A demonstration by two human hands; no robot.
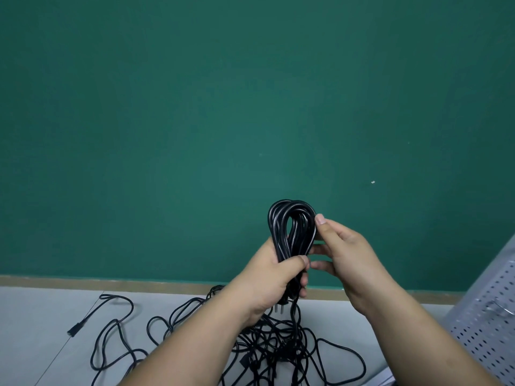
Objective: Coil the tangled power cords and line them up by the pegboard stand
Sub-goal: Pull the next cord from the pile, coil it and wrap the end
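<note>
Coiled cord: black, several loops, upright, held in the air. Tangled cords: black, heaped below it. Pegboard stand: grey, perforated, at right.

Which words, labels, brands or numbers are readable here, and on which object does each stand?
No text can be read.
The coiled cord, the tangled cords, the pegboard stand and the green wall bear no visible writing.
The pale speck on the wall is too small to tell.
</note>
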